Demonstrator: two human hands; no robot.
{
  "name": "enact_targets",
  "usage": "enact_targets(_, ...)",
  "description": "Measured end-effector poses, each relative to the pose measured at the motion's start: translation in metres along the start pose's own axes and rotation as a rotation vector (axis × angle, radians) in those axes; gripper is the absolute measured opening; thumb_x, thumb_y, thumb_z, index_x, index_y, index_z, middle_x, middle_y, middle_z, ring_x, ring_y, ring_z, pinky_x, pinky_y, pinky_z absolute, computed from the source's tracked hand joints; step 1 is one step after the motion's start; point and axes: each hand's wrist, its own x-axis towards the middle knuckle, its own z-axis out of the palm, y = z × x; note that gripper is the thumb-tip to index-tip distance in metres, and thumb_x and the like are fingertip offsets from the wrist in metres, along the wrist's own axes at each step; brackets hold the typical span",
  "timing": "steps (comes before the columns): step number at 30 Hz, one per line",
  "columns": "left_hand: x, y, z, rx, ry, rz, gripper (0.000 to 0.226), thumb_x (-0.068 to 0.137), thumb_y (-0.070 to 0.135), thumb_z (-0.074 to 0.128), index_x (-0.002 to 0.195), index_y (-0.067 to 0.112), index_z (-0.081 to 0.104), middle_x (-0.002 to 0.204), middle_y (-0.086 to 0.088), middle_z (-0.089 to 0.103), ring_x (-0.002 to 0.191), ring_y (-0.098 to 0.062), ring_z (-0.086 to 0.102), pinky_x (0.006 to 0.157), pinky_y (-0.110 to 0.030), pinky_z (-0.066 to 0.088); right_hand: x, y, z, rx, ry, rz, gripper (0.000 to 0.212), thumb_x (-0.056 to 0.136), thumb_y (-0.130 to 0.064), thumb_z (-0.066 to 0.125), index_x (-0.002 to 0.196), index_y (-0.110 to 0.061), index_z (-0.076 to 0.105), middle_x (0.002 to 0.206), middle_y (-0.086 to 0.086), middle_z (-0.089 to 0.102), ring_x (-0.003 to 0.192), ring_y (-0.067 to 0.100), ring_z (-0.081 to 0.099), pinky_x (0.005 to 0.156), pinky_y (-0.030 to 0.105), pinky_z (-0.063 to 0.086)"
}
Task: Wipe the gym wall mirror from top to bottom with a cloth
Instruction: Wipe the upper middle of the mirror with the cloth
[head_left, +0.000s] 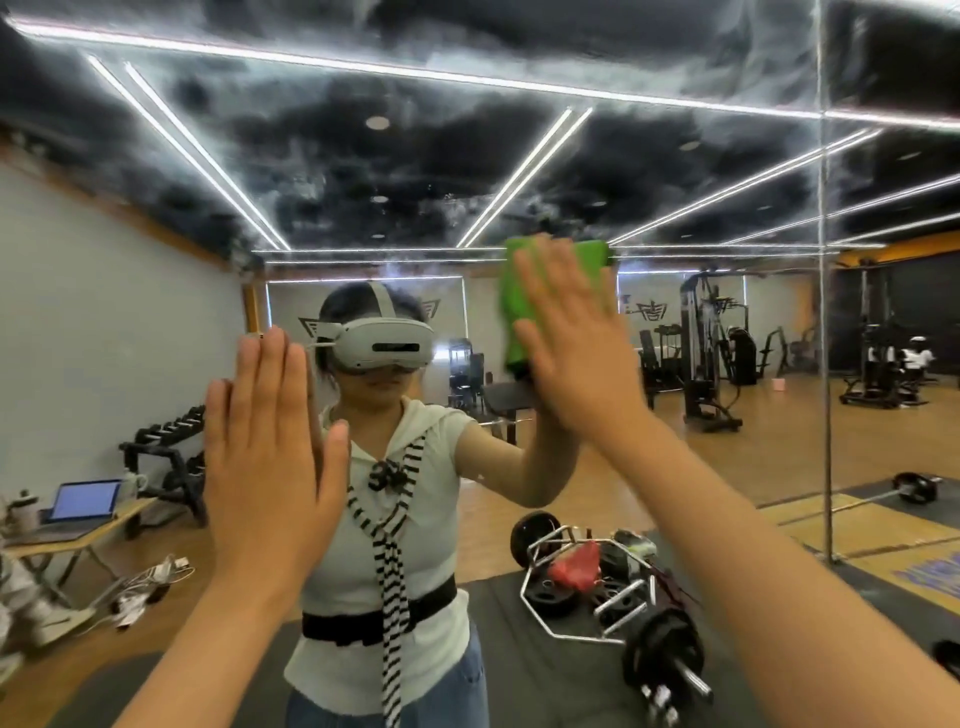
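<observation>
Cloth (589, 262), green, was pressed against the mirror (467, 156) under the flat, straight-fingered right hand (576, 353), upper right, while the left hand (265, 447) was held flat, fingers together, lower left.

Gym, wall mirror (467, 156), dumbbell rack (166, 452), barbells (670, 660) on mats (519, 649), cable machines (701, 353)

The wall mirror (675, 171) in front of me carries it all: my right hand (576, 343) presses the green cloth (589, 257) flat against the glass with straight fingers, left of the vertical seam (823, 312) between panels. My left hand (265, 447) is raised flat, lower and further left, and seems to touch the glass too, though I can't be sure. Reflected below, a hex bar (587, 587) with plates lies on a dark mat (519, 649)
</observation>
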Motion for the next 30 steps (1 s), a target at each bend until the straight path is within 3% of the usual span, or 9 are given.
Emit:
enact_targets(4, 0.0, 0.001, 0.005, -0.005, 0.025, -0.013, 0.07, 0.1, 0.034, 0.034, 0.159, 0.002, 0.013, 0.167, -0.013, 0.008, 0.155, -0.021, -0.001, 0.125, -0.037, -0.007, 0.013, -0.008, -0.008, 0.131, 0.069, 0.479, 0.057, 0.104, -0.039, 0.015, 0.157, -0.025, 0.001, 0.166, -0.001, -0.005, 0.152, 0.016, -0.008, 0.123, 0.05, -0.003)
enact_targets(7, 0.0, 0.001, 0.007, -0.007, 0.037, -0.015, 0.07, 0.099, 0.034, 0.034, 0.158, 0.002, 0.013, 0.167, -0.013, 0.008, 0.155, -0.02, -0.001, 0.125, -0.038, -0.005, 0.009, -0.067, 0.002, 0.176, 0.047, 0.246, 0.058, 0.104, -0.039, 0.017, 0.158, -0.024, 0.006, 0.164, -0.005, -0.008, 0.152, 0.014, -0.009, 0.122, 0.044, -0.011)
enact_targets(10, -0.001, -0.002, 0.006, -0.019, 0.032, -0.006, 0.07, 0.1, 0.035, 0.034, 0.158, 0.002, 0.013, 0.167, -0.012, 0.008, 0.155, -0.018, -0.003, 0.126, -0.039, -0.004, 0.004, -0.033, -0.002, 0.126, 0.008, 0.087, 0.052, 0.105, -0.038, 0.019, 0.156, -0.029, 0.008, 0.165, -0.005, 0.003, 0.151, 0.011, -0.007, 0.123, 0.043, -0.008)
enact_targets(13, 0.0, -0.001, 0.006, -0.039, 0.038, -0.003, 0.069, 0.1, 0.035, 0.033, 0.158, 0.001, 0.016, 0.167, -0.013, 0.01, 0.155, -0.019, -0.001, 0.126, -0.039, -0.004, 0.01, -0.002, -0.012, 0.187, 0.041, 0.355, 0.052, 0.105, -0.036, 0.015, 0.157, -0.03, 0.01, 0.166, -0.005, 0.001, 0.151, 0.011, -0.006, 0.123, 0.049, -0.004)
enact_targets(15, 0.0, 0.0, 0.006, -0.041, 0.04, -0.01, 0.069, 0.1, 0.034, 0.033, 0.157, 0.001, 0.017, 0.167, -0.014, 0.012, 0.155, -0.022, 0.002, 0.126, -0.039, -0.004, 0.013, -0.039, -0.009, 0.206, 0.062, 0.429, 0.056, 0.102, -0.037, 0.009, 0.157, -0.027, 0.008, 0.165, -0.007, -0.004, 0.151, 0.012, -0.008, 0.122, 0.047, -0.009)
enact_targets(18, 0.0, -0.001, 0.004, -0.057, 0.024, -0.008, 0.069, 0.1, 0.035, 0.033, 0.158, 0.002, 0.016, 0.167, -0.012, 0.011, 0.155, -0.023, 0.004, 0.126, -0.038, -0.005, -0.003, -0.087, 0.006, 0.112, 0.006, 0.118, 0.057, 0.103, -0.039, 0.011, 0.158, -0.023, 0.009, 0.165, -0.003, -0.001, 0.152, 0.015, -0.004, 0.122, 0.046, -0.009)
enact_targets(21, 0.0, -0.01, -0.003, -0.077, -0.017, 0.047, 0.068, 0.1, 0.036, 0.032, 0.159, 0.007, 0.013, 0.168, -0.008, 0.008, 0.155, -0.019, 0.003, 0.126, -0.035, -0.005, -0.002, -0.046, 0.006, -0.009, -0.012, -0.134, 0.056, 0.104, -0.041, 0.021, 0.156, -0.023, 0.015, 0.165, 0.002, 0.013, 0.152, 0.015, 0.006, 0.122, 0.045, 0.0)
enact_targets(27, 0.0, -0.055, -0.024, 0.025, 0.006, -0.007, 0.07, 0.101, 0.038, 0.03, 0.159, 0.006, 0.01, 0.168, -0.011, 0.005, 0.155, -0.016, -0.005, 0.124, -0.033, -0.011, 0.022, -0.054, 0.008, 0.045, 0.134, 0.322, 0.059, 0.102, -0.047, 0.014, 0.157, -0.026, 0.009, 0.166, 0.001, 0.006, 0.153, 0.019, 0.001, 0.122, 0.049, -0.002)
enact_targets(30, -0.002, -0.078, -0.031, 0.033, 0.019, -0.077, 0.071, 0.102, 0.043, 0.022, 0.159, 0.004, 0.007, 0.167, -0.011, 0.004, 0.154, -0.014, -0.01, 0.124, -0.033, -0.011, 0.036, -0.13, 0.015, 0.049, 0.136, 0.239, 0.062, 0.102, -0.046, 0.012, 0.157, -0.018, 0.013, 0.166, 0.004, 0.008, 0.152, 0.021, 0.005, 0.121, 0.051, -0.002)
